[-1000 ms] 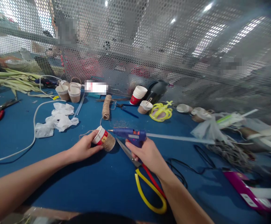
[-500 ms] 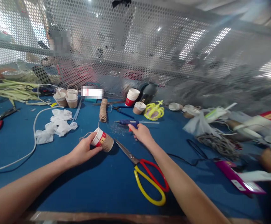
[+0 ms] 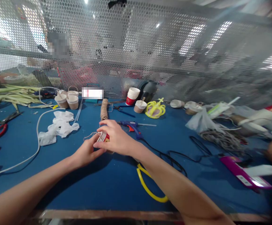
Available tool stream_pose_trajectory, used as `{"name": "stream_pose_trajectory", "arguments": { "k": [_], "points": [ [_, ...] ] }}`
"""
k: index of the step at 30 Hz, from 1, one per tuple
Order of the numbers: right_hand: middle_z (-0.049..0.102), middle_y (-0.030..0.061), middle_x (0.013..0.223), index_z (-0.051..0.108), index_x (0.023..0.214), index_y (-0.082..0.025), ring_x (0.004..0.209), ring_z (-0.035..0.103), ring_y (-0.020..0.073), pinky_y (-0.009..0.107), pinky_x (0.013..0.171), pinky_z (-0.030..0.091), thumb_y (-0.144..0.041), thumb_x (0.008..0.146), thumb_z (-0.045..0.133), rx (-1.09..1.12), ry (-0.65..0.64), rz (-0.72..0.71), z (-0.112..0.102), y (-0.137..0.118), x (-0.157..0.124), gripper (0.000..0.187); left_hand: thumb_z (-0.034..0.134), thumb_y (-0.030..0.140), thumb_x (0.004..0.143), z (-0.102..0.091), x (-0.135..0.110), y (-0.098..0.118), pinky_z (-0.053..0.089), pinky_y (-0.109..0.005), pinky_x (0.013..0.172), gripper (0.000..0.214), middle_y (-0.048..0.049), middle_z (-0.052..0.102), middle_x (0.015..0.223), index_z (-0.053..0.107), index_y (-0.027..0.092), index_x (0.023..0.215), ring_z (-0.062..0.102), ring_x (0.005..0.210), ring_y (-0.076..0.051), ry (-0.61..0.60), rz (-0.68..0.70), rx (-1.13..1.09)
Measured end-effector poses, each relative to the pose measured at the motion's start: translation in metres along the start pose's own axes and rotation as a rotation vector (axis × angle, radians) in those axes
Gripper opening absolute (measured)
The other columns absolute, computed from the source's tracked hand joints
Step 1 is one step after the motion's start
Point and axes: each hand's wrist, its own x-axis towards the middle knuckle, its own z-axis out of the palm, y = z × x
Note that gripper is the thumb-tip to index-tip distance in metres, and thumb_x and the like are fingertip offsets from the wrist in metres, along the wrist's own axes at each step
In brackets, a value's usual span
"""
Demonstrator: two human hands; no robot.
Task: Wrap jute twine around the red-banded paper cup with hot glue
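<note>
Low over the blue table, my left hand grips a paper cup partly wrapped in twine. My right hand reaches across the cup from the right, its fingers closed at the rim, and covers most of it. A thin loop of twine hangs out by the left fingers. Just beyond stands a roll of twine. A blue glue gun with a red trigger lies past my right hand. Under my right forearm are scissors, mostly hidden except a yellow handle.
Twine-wrapped cups, stacked paper cups and a yellow crown-shaped piece line the back, before a perforated metal screen. White crumpled material lies left. A purple power strip and a black cord lie right.
My right hand has let go of the glue gun, which now lies on the table, and moved left onto the cup. My left hand still holds the cup.
</note>
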Motion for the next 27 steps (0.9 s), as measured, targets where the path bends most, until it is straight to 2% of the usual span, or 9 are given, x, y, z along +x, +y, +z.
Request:
{"name": "stream_pose_trajectory", "arguments": {
  "k": [3, 5, 9, 15, 27],
  "points": [
    [0.056, 0.0093, 0.104, 0.060, 0.072, -0.015, 0.102, 0.049, 0.0176, 0.034, 0.091, 0.038, -0.021, 0.073, 0.058, 0.132, 0.035, 0.038, 0.005, 0.000, 0.006, 0.007, 0.054, 0.028, 0.075, 0.000, -0.001, 0.002, 0.045, -0.032, 0.076, 0.030, -0.0063, 0.060, 0.093, 0.049, 0.015, 0.101, 0.056, 0.085, -0.020, -0.035, -0.009, -0.015],
    [0.058, 0.0065, 0.097, 0.058, 0.068, -0.015, 0.094, 0.053, 0.0136, 0.031, 0.088, 0.039, -0.016, 0.075, 0.054, 0.275, 0.082, 0.071, 0.001, 0.004, 0.005, 0.008, 0.056, 0.028, 0.074, -0.001, -0.001, 0.003, 0.045, -0.032, 0.074, 0.035, -0.0063, 0.060, 0.092, 0.048, 0.014, 0.105, 0.056, 0.082, -0.019, -0.042, -0.043, -0.048],
    [0.059, 0.0036, 0.082, 0.058, 0.072, -0.015, 0.077, 0.056, 0.0121, 0.028, 0.074, 0.044, -0.025, 0.075, 0.055, 0.482, 0.112, 0.185, -0.012, 0.009, -0.005, 0.012, 0.059, 0.028, 0.072, -0.003, -0.001, 0.006, 0.045, -0.029, 0.072, 0.039, -0.0067, 0.059, 0.095, 0.047, 0.014, 0.107, 0.055, 0.082, -0.018, -0.026, -0.115, -0.235],
    [0.056, -0.0003, 0.070, 0.056, 0.071, -0.015, 0.063, 0.051, 0.0095, 0.024, 0.062, 0.043, -0.030, 0.074, 0.057, 0.534, 0.164, 0.301, -0.018, 0.009, -0.016, 0.015, 0.061, 0.026, 0.071, -0.005, -0.004, 0.013, 0.044, -0.027, 0.068, 0.035, -0.0036, 0.058, 0.085, 0.048, 0.014, 0.101, 0.053, 0.074, -0.014, -0.067, -0.164, -0.396],
    [0.057, -0.0009, 0.065, 0.055, 0.070, -0.015, 0.060, 0.051, 0.0096, 0.023, 0.058, 0.042, -0.033, 0.072, 0.059, 0.530, 0.217, 0.424, -0.016, 0.013, -0.023, 0.019, 0.059, 0.029, 0.073, -0.006, -0.011, 0.022, 0.041, -0.022, 0.063, 0.022, 0.0005, 0.052, 0.074, 0.050, 0.014, 0.087, 0.048, 0.067, -0.011, -0.095, -0.159, -0.333]
  ]
}}
